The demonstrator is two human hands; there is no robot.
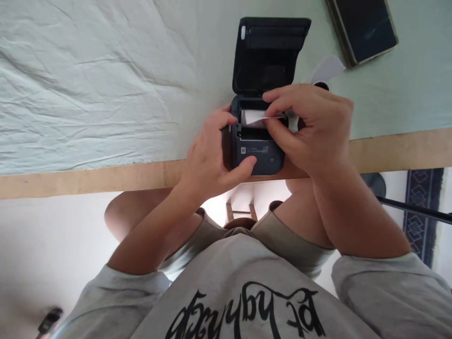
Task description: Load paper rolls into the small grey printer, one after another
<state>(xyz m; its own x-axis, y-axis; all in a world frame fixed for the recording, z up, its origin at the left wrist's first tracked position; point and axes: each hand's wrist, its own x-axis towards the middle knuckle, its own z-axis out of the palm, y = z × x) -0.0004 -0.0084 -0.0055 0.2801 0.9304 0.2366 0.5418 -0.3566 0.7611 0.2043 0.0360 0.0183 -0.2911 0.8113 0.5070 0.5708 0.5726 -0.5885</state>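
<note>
A small dark portable printer (259, 157) sits at the table's front edge with its lid (269, 56) raised. Inside its bay lies a white paper roll (252, 118). My left hand (212, 153) is wrapped round the printer's left side, thumb on the front face and fingertips by the bay's rim. Over the bay, my right hand (314, 125) pinches the loose end of the paper between thumb and forefinger. The right part of the roll is hidden behind that hand.
A dark tablet or phone in a case (367, 28) lies at the back right. Near it are a curled white paper strip (326, 68) and a small black round thing (321, 86). A pale green cloth (106, 84) covers the table up to its wooden edge (88, 181).
</note>
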